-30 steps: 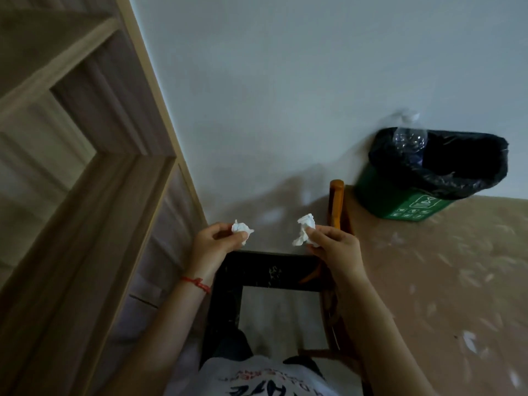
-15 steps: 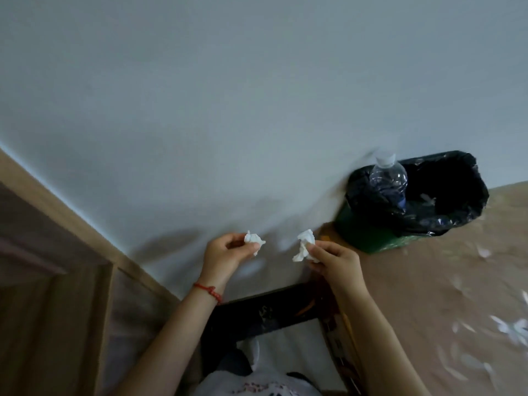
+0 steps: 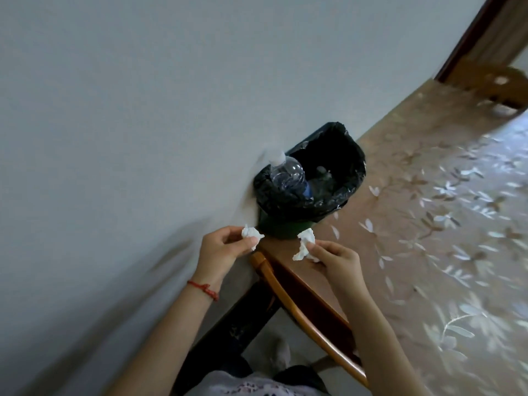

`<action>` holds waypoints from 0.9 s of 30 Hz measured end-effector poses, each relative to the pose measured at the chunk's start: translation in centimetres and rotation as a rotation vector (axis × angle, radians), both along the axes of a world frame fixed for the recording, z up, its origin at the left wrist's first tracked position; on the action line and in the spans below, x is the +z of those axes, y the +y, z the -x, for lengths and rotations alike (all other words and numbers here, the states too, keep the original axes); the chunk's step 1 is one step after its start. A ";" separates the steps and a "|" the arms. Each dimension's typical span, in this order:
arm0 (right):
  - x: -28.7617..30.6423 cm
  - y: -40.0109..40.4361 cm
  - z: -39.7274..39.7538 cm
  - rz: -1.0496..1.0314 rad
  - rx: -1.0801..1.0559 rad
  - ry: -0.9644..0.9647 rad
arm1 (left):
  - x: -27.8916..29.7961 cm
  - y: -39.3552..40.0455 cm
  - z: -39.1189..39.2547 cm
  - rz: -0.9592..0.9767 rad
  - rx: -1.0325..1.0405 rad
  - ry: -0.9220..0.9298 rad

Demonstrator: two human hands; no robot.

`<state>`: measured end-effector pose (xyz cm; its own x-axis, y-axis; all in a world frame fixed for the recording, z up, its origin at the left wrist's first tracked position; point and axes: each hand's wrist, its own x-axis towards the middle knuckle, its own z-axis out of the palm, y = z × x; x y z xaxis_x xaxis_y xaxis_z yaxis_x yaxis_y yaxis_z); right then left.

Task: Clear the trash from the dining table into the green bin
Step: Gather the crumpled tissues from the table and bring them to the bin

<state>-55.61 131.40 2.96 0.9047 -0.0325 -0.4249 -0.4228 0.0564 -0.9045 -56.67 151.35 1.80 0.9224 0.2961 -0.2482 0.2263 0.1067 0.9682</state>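
The green bin (image 3: 281, 230), lined with a black bag (image 3: 350, 178), stands on the table against the wall. A clear plastic bottle (image 3: 287, 174) sticks up out of its left side. My left hand (image 3: 221, 247) pinches a crumpled white tissue (image 3: 251, 234) just left of the bin's base. My right hand (image 3: 334, 257) pinches a second crumpled tissue (image 3: 305, 244) just in front of the bin's base. Both hands are below the bin's rim and close to it.
The dining table (image 3: 428, 224) has a brown cloth with a pale flower pattern and runs off to the right. A wooden chair back (image 3: 297, 310) curves under my right arm. A grey wall (image 3: 143, 110) fills the left. Another wooden chair (image 3: 491, 81) stands at the far end.
The view has swung right and the wooden shelf has left the frame. The bin now sits directly beyond my hands and looks nearer. Both hands still hold their tissues.
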 end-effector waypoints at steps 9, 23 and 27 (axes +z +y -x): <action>1.4 -3.5 -3.1 -0.030 -0.122 -0.055 | 2.4 -4.3 -5.1 0.000 -0.116 -0.030; 4.9 -3.1 -13.9 0.110 -0.092 -0.167 | 4.6 -5.6 -9.4 0.029 -0.098 -0.045; 4.7 -2.9 -15.0 0.125 -0.094 -0.191 | 4.8 -5.6 -9.7 0.031 -0.095 -0.043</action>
<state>-40.64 128.53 7.65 0.9587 -0.1615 -0.2339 -0.2417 -0.0300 -0.9699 -46.99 145.73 6.55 0.9559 0.1994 -0.2157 0.1954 0.1168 0.9738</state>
